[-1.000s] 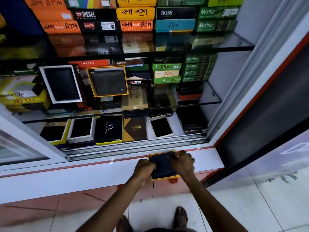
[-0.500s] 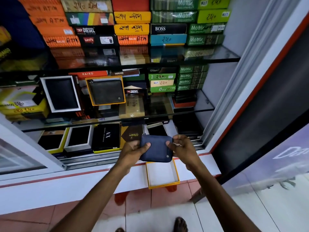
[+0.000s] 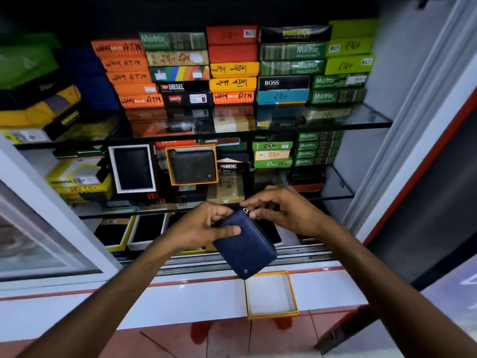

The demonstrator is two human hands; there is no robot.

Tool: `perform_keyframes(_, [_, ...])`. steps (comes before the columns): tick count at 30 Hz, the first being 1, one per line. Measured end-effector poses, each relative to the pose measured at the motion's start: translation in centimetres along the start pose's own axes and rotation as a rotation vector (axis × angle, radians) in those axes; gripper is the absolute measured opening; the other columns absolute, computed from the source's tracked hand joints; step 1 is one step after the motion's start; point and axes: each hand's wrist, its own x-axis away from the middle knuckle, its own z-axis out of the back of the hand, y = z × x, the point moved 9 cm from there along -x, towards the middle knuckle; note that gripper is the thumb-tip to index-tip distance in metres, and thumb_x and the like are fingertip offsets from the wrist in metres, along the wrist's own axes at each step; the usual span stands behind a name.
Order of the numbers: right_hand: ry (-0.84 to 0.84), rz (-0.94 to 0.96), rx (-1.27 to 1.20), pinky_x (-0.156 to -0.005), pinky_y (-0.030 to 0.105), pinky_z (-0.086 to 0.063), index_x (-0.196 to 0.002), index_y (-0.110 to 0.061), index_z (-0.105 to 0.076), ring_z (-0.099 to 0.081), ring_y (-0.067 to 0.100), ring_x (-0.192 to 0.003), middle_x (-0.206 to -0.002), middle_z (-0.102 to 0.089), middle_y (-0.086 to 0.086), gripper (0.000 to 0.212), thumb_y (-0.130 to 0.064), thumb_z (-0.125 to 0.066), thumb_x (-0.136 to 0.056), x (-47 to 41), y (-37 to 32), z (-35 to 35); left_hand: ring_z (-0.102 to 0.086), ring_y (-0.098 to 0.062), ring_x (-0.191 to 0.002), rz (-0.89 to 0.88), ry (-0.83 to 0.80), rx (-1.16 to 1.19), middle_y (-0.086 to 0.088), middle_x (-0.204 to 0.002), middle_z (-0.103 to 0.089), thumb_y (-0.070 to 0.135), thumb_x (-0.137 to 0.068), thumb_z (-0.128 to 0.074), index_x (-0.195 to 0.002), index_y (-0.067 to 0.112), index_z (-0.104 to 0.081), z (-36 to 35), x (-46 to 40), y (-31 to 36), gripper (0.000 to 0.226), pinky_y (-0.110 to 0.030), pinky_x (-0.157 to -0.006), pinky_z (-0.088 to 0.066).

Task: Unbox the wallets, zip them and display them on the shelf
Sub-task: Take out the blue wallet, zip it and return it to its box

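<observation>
A dark blue zip wallet point(image 3: 247, 250) is held tilted in the air in front of the display case. My left hand point(image 3: 204, 227) grips its upper left side, thumb on the front face. My right hand point(image 3: 281, 214) pinches the metal zip pull at the wallet's top corner. Below the wallet, its shallow box point(image 3: 271, 294), white inside with an orange-yellow rim, lies with nothing in it on the white ledge point(image 3: 180, 306). Another dark wallet in an orange-rimmed box point(image 3: 192, 165) stands upright on the middle glass shelf.
Stacks of coloured wallet boxes point(image 3: 232, 68) fill the top glass shelf point(image 3: 348, 120). A white-framed boxed wallet point(image 3: 133, 167) stands on the middle shelf. More open boxes point(image 3: 131, 231) lie on the bottom level behind the sliding-door track point(image 3: 296, 254). A glass door point(image 3: 38, 241) is at left.
The wallet was lifted out of its box on the ledge and raised. It turned from flat to tilted, and my right hand shifted to the zip pull at its top corner.
</observation>
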Motion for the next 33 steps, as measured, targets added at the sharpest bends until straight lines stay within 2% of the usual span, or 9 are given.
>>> perform_keyframes(3, [0.002,0.080,0.111,-0.075,0.016,-0.049,-0.109,-0.024,-0.074,-0.060,0.000,-0.086,-0.094,-0.067,-0.020,0.023,-0.030,-0.069,-0.087,-0.6,-0.9,0.2,-0.071,-0.014,-0.096,0.017,-0.006,-0.014,-0.014,-0.106,-0.077,0.017,-0.089,-0.067,-0.106,0.005,-0.072,0.7,0.3,0.2,0.021,-0.032,-0.083,-0.052])
perform_keyframes(9, [0.141,0.277,0.554,-0.064,0.034,-0.054,-0.095,-0.021,-0.074,-0.061,0.019,-0.079,-0.083,-0.071,-0.003,0.019,-0.031,-0.059,-0.088,0.1,-3.8,0.2,-0.070,-0.015,-0.091,0.115,0.014,0.165,-0.012,-0.104,-0.077,0.029,-0.081,-0.067,-0.111,0.006,-0.072,2.5,1.0,-1.2,0.038,-0.026,-0.081,-0.054])
perform_keyframes(15, [0.363,0.157,0.480,-0.060,0.035,-0.054,-0.093,-0.020,-0.073,-0.057,0.014,-0.079,-0.085,-0.072,-0.007,0.012,-0.027,-0.064,-0.087,2.2,-4.8,3.3,-0.070,-0.013,-0.086,0.198,0.268,0.633,0.000,-0.093,-0.078,0.027,-0.082,-0.061,-0.102,0.014,-0.072,5.3,2.0,-3.4,0.026,-0.029,-0.072,-0.061])
perform_keyframes(19, [0.632,0.055,0.502,-0.055,0.035,-0.054,-0.084,-0.018,-0.075,-0.059,0.018,-0.068,-0.074,-0.073,-0.003,0.010,-0.024,-0.066,-0.083,3.4,-6.5,3.6,-0.069,-0.020,-0.094,0.296,0.357,0.877,-0.004,-0.099,-0.076,0.023,-0.094,-0.054,-0.106,0.011,-0.066,3.5,1.9,-3.9,0.021,-0.042,-0.082,-0.059])
perform_keyframes(22, [0.765,0.033,0.496,-0.052,0.033,-0.055,-0.082,-0.016,-0.076,-0.061,0.019,-0.061,-0.070,-0.074,-0.001,0.008,-0.022,-0.070,-0.081,4.1,-8.0,2.2,-0.070,-0.030,-0.096,0.330,0.383,1.055,-0.013,-0.110,-0.072,0.027,-0.096,-0.051,-0.115,0.008,-0.058,2.4,1.4,-3.8,0.027,-0.050,-0.076,-0.061])
perform_keyframes(26, [0.762,0.015,0.578,-0.056,0.025,-0.047,-0.078,-0.019,-0.075,-0.060,0.015,-0.061,-0.069,-0.074,-0.005,0.013,-0.027,-0.067,-0.083,3.8,-9.6,-0.2,-0.076,-0.024,-0.062,0.322,0.407,1.185,-0.014,-0.079,-0.079,0.025,-0.102,-0.041,-0.107,0.008,-0.058,1.4,0.8,-3.4,0.025,-0.042,-0.048,-0.061])
perform_keyframes(28, [0.732,0.004,0.628,-0.057,0.025,-0.045,-0.076,-0.022,-0.074,-0.061,0.014,-0.064,-0.069,-0.073,-0.007,0.013,-0.029,-0.066,-0.083,3.1,-9.8,-1.2,-0.076,-0.022,-0.059,0.335,0.400,1.262,-0.015,-0.079,-0.077,0.022,-0.103,-0.038,-0.111,0.013,-0.060,0.7,0.4,-3.1,0.026,-0.035,-0.045,-0.060])
perform_keyframes(30, [0.671,0.014,0.638,-0.057,0.028,-0.048,-0.075,-0.020,-0.072,-0.062,0.016,-0.067,-0.070,-0.073,-0.005,0.014,-0.028,-0.066,-0.084,2.3,-9.5,-2.4,-0.077,-0.029,-0.064,0.324,0.369,1.337,-0.020,-0.088,-0.076,0.024,-0.104,-0.033,-0.105,0.010,-0.062,0.2,-0.1,-2.5,0.032,-0.040,-0.055,-0.064])
perform_keyframes(33, [0.609,-0.008,0.617,-0.056,0.030,-0.050,-0.076,-0.020,-0.070,-0.060,0.016,-0.072,-0.072,-0.072,-0.005,0.012,-0.027,-0.066,-0.084,1.8,-8.5,-3.5,-0.076,-0.039,-0.079,0.253,0.340,1.400,-0.026,-0.094,-0.075,0.027,-0.106,-0.025,-0.100,-0.002,-0.061,0.6,-0.7,-1.4,0.046,-0.052,-0.075,-0.056])
